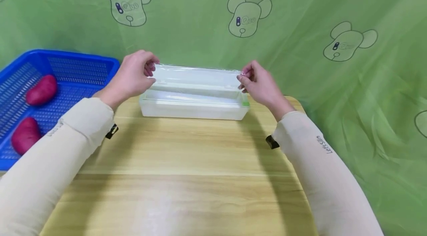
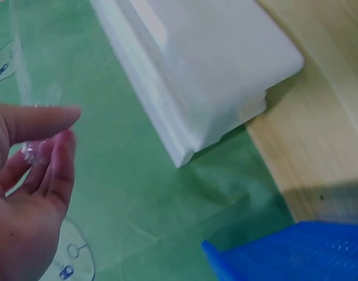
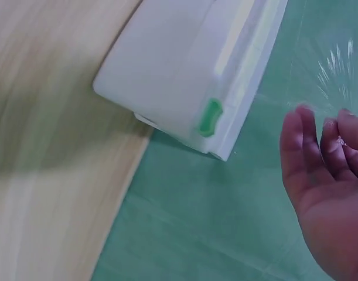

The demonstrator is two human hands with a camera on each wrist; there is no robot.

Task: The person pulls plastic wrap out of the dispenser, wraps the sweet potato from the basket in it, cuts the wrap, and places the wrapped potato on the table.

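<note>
pale sleeves fill the near corners of the head view, and from them both hands reach to the far edge of the wooden table (image 1: 186, 154). left hand (image 1: 131, 76) pinches one corner of a clear plastic film (image 1: 197, 76) between thumb and fingertips (image 2: 55, 137); right hand (image 1: 258, 84) pinches the other corner the same way, its fingers (image 3: 337, 143) curled on the crinkled sheet. film is stretched flat between the two hands, raised just above a long white dispenser box (image 1: 195, 104) that lies across the table's far edge, against the green curtain (image 1: 300, 13). a green tab (image 3: 211, 116) marks the box's right end, which overhangs the table rim. between the box and the near table edge lies bare wood. off the table's left side sits a blue basket (image 1: 80, 69), well apart from the hands, with two purple sweet potatoes (image 1: 41, 89) in it
</note>
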